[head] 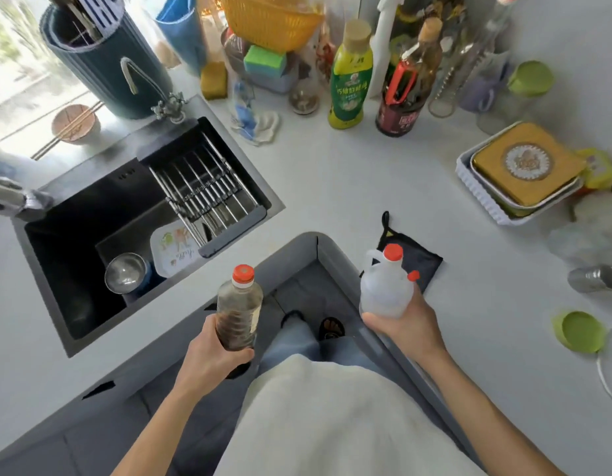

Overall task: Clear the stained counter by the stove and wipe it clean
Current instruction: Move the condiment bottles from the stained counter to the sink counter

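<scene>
The left hand [212,352] is gripping a brown bottle [239,310] at 7 o'clock; the right hand [406,321] is gripping a white jug [387,286] at 5 o'clock.

Little can be read. The yellow-green bottle [351,77] at the back of the counter carries a green label with Chinese characters, too blurred to make out. The dark bottle [407,84] beside it has a red label near its base, also illegible.
</scene>
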Tool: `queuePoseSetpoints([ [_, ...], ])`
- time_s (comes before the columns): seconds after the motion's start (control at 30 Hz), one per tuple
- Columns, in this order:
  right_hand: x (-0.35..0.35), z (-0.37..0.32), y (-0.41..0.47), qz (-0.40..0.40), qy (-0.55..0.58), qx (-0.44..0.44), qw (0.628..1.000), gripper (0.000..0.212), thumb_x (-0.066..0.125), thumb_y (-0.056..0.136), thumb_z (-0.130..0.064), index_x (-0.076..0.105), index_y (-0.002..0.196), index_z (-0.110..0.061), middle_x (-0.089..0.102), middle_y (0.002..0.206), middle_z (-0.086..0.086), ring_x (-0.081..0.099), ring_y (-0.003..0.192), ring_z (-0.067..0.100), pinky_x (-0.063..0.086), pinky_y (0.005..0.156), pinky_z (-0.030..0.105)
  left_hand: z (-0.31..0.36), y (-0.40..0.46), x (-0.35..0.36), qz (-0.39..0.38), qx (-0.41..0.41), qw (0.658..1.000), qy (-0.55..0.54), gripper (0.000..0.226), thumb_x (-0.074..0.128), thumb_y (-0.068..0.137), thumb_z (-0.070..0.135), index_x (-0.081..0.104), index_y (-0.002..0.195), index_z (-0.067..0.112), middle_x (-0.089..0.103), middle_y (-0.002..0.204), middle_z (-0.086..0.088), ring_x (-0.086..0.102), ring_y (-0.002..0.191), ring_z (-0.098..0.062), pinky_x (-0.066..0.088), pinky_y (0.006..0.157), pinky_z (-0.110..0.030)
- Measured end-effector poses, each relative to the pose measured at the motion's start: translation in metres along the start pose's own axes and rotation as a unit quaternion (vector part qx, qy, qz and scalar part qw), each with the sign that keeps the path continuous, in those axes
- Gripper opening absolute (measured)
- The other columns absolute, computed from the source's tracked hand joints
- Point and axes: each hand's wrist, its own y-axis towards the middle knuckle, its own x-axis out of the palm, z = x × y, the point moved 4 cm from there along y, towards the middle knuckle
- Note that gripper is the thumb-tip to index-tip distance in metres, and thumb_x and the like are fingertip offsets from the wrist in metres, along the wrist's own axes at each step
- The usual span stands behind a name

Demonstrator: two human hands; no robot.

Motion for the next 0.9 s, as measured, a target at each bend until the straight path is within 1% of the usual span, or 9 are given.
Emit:
queuePoseSetpoints([
  [0.1,-0.003,-0.027,0.018,0.013,0.007,-0.01,1.0,0.074,0.087,0.053,-0.055,0.052,0.118,-0.045,0.068,0.104,-0.022,0.066,0.094,-0.005,0.05,0.068,0.02,0.036,0.023,-0.016,-0.005,0.04,0.999,0.0,0.071,0.089,0.055,0.05,0.049,0.114,0.055,0.07,0.104,0.029,0.067,0.095,0.011,0.05,0.075,-0.017],
  [0.2,-0.008,-0.049,0.036,0.032,0.02,-0.01,0.999,0.07,0.087,0.055,-0.051,0.054,0.115,-0.04,0.069,0.103,-0.019,0.067,0.093,-0.002,0.05,0.07,0.022,0.083,0.054,-0.028,-0.013,0.094,0.996,0.002,0.072,0.09,0.058,0.045,0.052,0.119,0.05,0.071,0.107,0.03,0.065,0.097,0.015,0.053,0.076,-0.021],
  [0.33,-0.015,-0.077,0.058,0.086,0.062,-0.012,0.994,0.046,0.087,0.059,-0.033,0.061,0.095,-0.026,0.072,0.086,-0.004,0.072,0.084,0.014,0.061,0.069,0.045,0.153,0.099,-0.036,-0.039,0.158,0.987,0.015,0.071,0.09,0.061,0.043,0.051,0.121,0.047,0.073,0.107,0.024,0.069,0.097,0.007,0.055,0.079,-0.023],
  [0.4,-0.019,-0.09,0.071,0.112,0.09,-0.009,0.99,0.045,0.091,0.065,-0.022,0.057,0.095,-0.022,0.071,0.086,0.003,0.07,0.085,0.024,0.061,0.073,0.049,0.188,0.121,-0.036,-0.053,0.182,0.982,0.018,0.073,0.089,0.06,0.045,0.051,0.122,0.046,0.073,0.107,0.022,0.069,0.097,0.008,0.052,0.079,-0.018],
  [0.47,-0.022,-0.102,0.086,0.127,0.117,-0.015,0.985,0.052,0.094,0.066,-0.021,0.056,0.101,-0.029,0.07,0.092,0.0,0.069,0.087,0.017,0.062,0.07,0.037,0.221,0.143,-0.034,-0.061,0.203,0.977,0.021,0.076,0.088,0.059,0.047,0.05,0.124,0.043,0.072,0.107,0.022,0.068,0.097,0.008,0.049,0.077,-0.013],
  [0.6,-0.029,-0.125,0.122,0.144,0.15,-0.01,0.978,0.063,0.093,0.061,-0.038,0.049,0.099,-0.062,0.067,0.096,-0.021,0.066,0.088,-0.004,0.055,0.061,0.014,0.279,0.182,-0.024,-0.066,0.229,0.971,0.018,0.076,0.09,0.057,0.047,0.048,0.12,0.045,0.071,0.106,0.021,0.067,0.097,0.006,0.054,0.079,-0.022],
  [0.7,-0.034,-0.133,0.155,0.172,0.171,0.016,0.97,0.071,0.091,0.055,-0.052,0.046,0.11,-0.055,0.066,0.101,-0.026,0.062,0.09,-0.015,0.047,0.061,0.009,0.312,0.208,-0.011,-0.067,0.25,0.966,0.012,0.073,0.094,0.06,0.043,0.053,0.121,0.042,0.074,0.107,0.016,0.072,0.097,-0.003,0.061,0.083,-0.034],
  [0.77,-0.035,-0.136,0.178,0.182,0.179,0.011,0.967,0.079,0.091,0.054,-0.056,0.044,0.117,-0.054,0.066,0.107,-0.024,0.062,0.094,-0.014,0.047,0.062,0.009,0.33,0.224,-0.002,-0.069,0.259,0.963,0.004,0.072,0.094,0.061,0.043,0.053,0.12,0.043,0.075,0.109,0.016,0.072,0.098,-0.002,0.062,0.082,-0.033],
  [0.9,-0.04,-0.139,0.217,0.196,0.199,0.01,0.96,0.083,0.093,0.055,-0.056,0.046,0.123,-0.051,0.069,0.112,-0.018,0.068,0.1,0.003,0.054,0.07,0.024,0.358,0.247,0.012,-0.053,0.269,0.961,-0.019,0.071,0.093,0.061,0.042,0.052,0.12,0.042,0.073,0.108,0.021,0.068,0.097,0.009,0.052,0.075,-0.014],
])
